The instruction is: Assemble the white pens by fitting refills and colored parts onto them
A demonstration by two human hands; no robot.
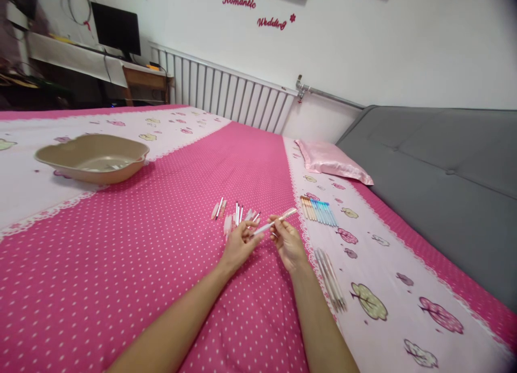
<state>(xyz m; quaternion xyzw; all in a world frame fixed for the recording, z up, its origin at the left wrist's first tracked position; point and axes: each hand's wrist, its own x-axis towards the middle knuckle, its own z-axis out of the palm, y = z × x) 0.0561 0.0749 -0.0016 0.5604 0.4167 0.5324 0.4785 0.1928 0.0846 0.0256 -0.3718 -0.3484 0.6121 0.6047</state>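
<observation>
Between my two hands a slim, pale pen point(264, 229) is held at a slant over the pink dotted sheet. My left hand point(241, 243) pinches its lower end, and my right hand point(287, 240) grips it farther up, near the clear, pinkish tip. Just beyond my left hand lies a loose pile of pen parts point(238, 214), some white with dark ends, some pinkish and clear. To the right of my right hand, a neat row of brown-to-blue pens point(319, 210) rests on the bedspread. Nearer me is a bundle of clear, pale pens point(330, 280).
A beige plastic basin point(92, 160) with a few small pale pieces inside sits at the left on the bed. A pink pillow point(331, 162) lies by the grey headboard point(436, 174). Behind the bed stand a white radiator point(222, 85) and a desk with a monitor point(116, 29).
</observation>
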